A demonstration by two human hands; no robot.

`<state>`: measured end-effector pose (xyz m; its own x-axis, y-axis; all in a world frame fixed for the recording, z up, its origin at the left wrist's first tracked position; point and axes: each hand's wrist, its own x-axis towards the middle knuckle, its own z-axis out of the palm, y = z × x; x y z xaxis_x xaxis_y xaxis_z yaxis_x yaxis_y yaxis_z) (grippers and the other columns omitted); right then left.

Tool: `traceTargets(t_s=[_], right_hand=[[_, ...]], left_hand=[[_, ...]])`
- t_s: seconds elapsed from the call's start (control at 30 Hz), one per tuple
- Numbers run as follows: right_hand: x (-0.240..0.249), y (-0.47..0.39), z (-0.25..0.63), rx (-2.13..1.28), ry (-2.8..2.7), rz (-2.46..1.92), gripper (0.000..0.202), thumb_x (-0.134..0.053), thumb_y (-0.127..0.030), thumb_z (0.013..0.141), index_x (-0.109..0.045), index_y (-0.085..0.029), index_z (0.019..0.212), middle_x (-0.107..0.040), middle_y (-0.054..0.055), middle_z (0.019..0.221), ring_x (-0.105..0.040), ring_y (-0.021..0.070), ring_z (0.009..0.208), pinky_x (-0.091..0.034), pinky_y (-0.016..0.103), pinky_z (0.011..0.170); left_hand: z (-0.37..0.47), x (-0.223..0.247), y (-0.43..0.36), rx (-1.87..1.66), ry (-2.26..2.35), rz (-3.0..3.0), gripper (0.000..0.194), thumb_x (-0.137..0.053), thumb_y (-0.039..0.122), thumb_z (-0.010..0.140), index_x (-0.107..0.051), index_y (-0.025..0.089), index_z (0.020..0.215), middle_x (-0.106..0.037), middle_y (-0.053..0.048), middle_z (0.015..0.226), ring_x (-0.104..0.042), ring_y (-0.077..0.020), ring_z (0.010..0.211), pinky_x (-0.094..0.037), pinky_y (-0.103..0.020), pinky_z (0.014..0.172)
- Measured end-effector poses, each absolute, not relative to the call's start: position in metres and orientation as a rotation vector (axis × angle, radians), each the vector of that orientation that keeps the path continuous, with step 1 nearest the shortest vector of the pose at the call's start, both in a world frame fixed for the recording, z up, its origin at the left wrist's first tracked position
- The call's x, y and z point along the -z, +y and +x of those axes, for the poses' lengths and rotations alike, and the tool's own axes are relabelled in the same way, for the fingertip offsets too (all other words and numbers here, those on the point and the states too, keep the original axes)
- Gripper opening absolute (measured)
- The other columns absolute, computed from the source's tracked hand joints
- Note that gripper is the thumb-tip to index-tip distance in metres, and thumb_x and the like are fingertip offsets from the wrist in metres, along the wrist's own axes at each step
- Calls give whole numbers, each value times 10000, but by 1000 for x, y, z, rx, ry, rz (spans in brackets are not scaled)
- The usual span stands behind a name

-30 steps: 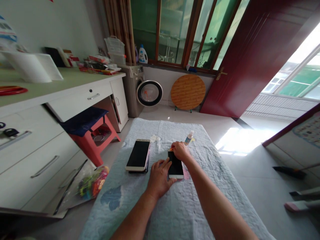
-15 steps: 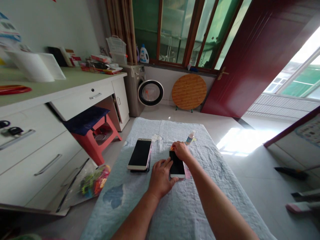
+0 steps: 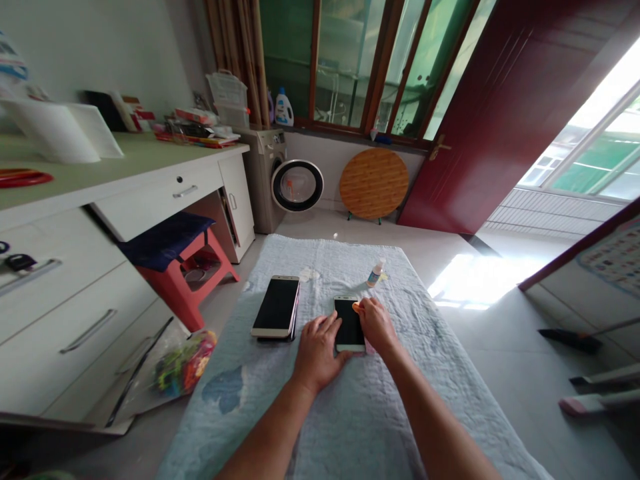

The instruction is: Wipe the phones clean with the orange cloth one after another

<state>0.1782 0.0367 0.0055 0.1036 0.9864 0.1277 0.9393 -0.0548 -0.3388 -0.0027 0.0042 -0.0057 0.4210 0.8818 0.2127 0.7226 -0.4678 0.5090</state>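
A white-framed smartphone (image 3: 348, 328) lies face up on the pale blue cloth (image 3: 270, 413), its dark screen showing between my hands. My left hand (image 3: 319, 355) grips its left side, fingers along the edge and thumb by the bottom end. In my right hand (image 3: 379, 325) is a small orange piece (image 3: 356, 307), pinched against the upper right of the screen; most of it is hidden by the fingers. Left of my hands, a gold-framed smartphone (image 3: 277, 307) lies on top of another dark one. Beyond my right hand stands a small spray bottle (image 3: 375, 275).
A white desk (image 3: 165, 175) with drawers runs along the left, a red stool (image 3: 193, 267) under it. Behind are a washing machine (image 3: 263, 177) with its round door open and a round wooden tabletop (image 3: 374, 183). A plastic bag (image 3: 170, 370) sits beside the cloth-covered surface.
My right hand has moved from the phone's top end toward its right side, taking the orange piece along and uncovering the top edge. My left hand stays on the phone.
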Motion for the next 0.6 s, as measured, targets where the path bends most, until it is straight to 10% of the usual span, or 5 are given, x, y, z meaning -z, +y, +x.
traceTargets(t_s=[0.6], right_hand=[[-32, -32, 169, -491, -1933, -1711, 200, -503, -103, 797, -685, -184, 807, -626, 30, 838, -563, 138, 787, -388, 229, 733]], left_hand=[[-3, 10, 5, -674, 1383, 2373, 594, -631, 532, 816, -548, 201, 1303, -506, -85, 1425, -471, -323, 1246, -364, -480, 1046]])
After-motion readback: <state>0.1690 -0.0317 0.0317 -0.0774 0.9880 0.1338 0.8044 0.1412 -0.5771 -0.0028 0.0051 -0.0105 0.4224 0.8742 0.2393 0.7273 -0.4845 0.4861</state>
